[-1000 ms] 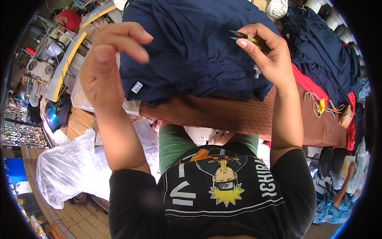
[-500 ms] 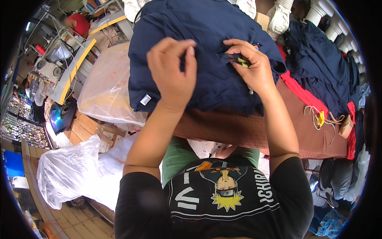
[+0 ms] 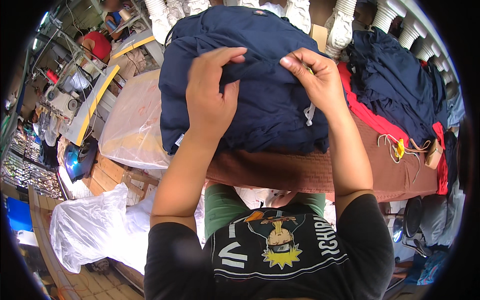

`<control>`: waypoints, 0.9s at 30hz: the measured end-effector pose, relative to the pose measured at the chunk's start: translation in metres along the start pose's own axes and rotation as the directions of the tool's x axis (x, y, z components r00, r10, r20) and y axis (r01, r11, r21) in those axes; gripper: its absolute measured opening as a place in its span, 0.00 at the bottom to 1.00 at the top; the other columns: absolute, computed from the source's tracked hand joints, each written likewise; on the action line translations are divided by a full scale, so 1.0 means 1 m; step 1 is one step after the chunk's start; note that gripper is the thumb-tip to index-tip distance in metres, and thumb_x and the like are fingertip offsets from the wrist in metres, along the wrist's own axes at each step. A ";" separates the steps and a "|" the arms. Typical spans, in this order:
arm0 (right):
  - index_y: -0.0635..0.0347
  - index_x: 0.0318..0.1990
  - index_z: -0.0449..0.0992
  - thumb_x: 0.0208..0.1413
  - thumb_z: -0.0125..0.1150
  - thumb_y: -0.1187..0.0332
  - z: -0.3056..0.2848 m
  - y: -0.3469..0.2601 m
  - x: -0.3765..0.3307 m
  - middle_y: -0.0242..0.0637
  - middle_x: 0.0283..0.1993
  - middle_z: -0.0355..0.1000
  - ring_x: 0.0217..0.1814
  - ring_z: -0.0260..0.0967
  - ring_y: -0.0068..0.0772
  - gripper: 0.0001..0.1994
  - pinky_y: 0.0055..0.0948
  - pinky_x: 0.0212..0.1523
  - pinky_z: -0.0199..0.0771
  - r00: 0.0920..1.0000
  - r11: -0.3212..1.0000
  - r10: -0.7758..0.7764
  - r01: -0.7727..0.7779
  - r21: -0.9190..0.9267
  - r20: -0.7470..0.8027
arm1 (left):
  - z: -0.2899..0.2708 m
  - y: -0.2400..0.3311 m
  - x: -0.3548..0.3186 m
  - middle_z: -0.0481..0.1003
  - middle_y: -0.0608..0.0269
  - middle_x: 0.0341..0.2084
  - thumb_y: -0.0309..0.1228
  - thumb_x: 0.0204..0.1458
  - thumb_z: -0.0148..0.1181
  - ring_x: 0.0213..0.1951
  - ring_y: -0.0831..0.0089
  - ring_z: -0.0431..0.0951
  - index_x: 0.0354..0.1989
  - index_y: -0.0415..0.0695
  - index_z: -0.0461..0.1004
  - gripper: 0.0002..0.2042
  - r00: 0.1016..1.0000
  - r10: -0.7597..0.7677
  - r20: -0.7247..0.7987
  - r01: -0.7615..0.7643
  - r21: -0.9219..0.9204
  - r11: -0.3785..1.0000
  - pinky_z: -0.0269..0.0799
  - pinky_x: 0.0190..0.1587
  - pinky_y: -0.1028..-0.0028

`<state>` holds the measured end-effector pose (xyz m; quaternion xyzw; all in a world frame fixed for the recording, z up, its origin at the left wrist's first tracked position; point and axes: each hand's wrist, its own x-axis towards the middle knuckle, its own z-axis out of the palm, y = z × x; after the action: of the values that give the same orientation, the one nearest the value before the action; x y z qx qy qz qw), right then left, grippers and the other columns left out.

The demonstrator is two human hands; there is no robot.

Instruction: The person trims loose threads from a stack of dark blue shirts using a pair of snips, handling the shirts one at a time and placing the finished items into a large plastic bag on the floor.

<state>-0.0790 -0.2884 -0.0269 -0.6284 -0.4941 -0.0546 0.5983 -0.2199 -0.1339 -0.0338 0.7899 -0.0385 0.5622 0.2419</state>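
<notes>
A navy-blue garment point(image 3: 270, 112) lies bunched in front of me on a brown-covered surface. Over its left part is my left hand point(image 3: 212, 92), thumb and fingers apart, with nothing visible between them. My right hand point(image 3: 320, 80) is closed over the right part, its thumb tip beside a fabric fold. In it are small thread snips, of which only a bit of yellow handle point(image 3: 311, 71) shows; the blades are hidden. A short white cord point(image 3: 309, 115) hangs below the right wrist. A pale label point(image 3: 179, 140) sits at the garment's lower left corner, beside my left forearm.
More navy garments point(image 3: 395, 75) are piled at the right, by red cloth point(image 3: 370, 115). Cords with a yellow piece point(image 3: 399, 148) lie near a small tan block point(image 3: 433, 154). White balusters point(image 3: 342, 25) line the back. A plastic-wrapped bundle point(image 3: 132, 120) and sewing machine point(image 3: 62, 97) stand left.
My left thumb has moved away from the index finger. My right hand has turned, hiding the snips' blades. The garment has shifted, and a person at the far left has come more into view.
</notes>
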 end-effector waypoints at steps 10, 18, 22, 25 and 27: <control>0.63 0.25 0.75 0.58 0.64 0.57 0.000 0.002 0.001 0.22 0.17 0.57 0.24 0.52 0.14 0.17 0.20 0.26 0.56 1.000 1.000 0.019 -0.019 0.006 -0.015 | -0.009 -0.009 -0.007 0.73 0.77 0.23 0.35 0.58 0.61 0.28 0.89 0.67 0.33 0.36 0.78 0.12 0.816 -0.427 0.390 0.576 -0.475 0.666 0.63 0.32 0.85; 0.64 0.25 0.74 0.58 0.64 0.59 -0.003 -0.001 -0.003 0.24 0.18 0.58 0.24 0.52 0.14 0.17 0.19 0.26 0.57 1.000 1.000 -0.011 0.012 -0.025 0.024 | 0.007 0.007 -0.005 0.77 0.73 0.26 0.32 0.55 0.64 0.32 0.87 0.71 0.36 0.36 0.79 0.10 0.887 -0.346 0.306 0.431 -0.281 0.857 0.68 0.38 0.84; 0.63 0.27 0.75 0.58 0.63 0.61 0.002 0.012 -0.006 0.20 0.20 0.61 0.26 0.53 0.12 0.14 0.18 0.27 0.58 0.999 0.993 0.001 -0.006 0.116 0.038 | 0.011 0.015 -0.009 0.80 0.64 0.33 0.29 0.53 0.65 0.37 0.79 0.76 0.37 0.36 0.79 0.08 0.757 -0.429 0.493 0.633 -0.389 0.669 0.71 0.43 0.79; 0.62 0.35 0.78 0.59 0.62 0.68 0.014 0.022 -0.024 0.20 0.27 0.67 0.32 0.60 0.12 0.06 0.17 0.34 0.63 0.956 0.864 0.243 -0.290 0.411 0.164 | 0.030 0.020 -0.025 0.80 0.60 0.37 0.27 0.52 0.65 0.39 0.75 0.78 0.37 0.36 0.79 0.08 0.905 -0.317 0.286 0.420 -0.472 0.775 0.71 0.45 0.77; 0.62 0.37 0.78 0.57 0.62 0.72 0.029 0.025 -0.034 0.25 0.32 0.72 0.36 0.65 0.14 0.04 0.17 0.40 0.66 0.988 0.947 0.107 -0.065 0.315 -0.116 | 0.036 0.023 -0.032 0.80 0.59 0.38 0.26 0.51 0.65 0.41 0.74 0.79 0.36 0.36 0.79 0.07 0.958 -0.250 0.143 0.288 -0.456 0.842 0.71 0.45 0.77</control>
<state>-0.0944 -0.2791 -0.0745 -0.5427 -0.4282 0.0085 0.7226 -0.2078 -0.1764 -0.0642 0.7259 -0.0722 0.4652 0.5015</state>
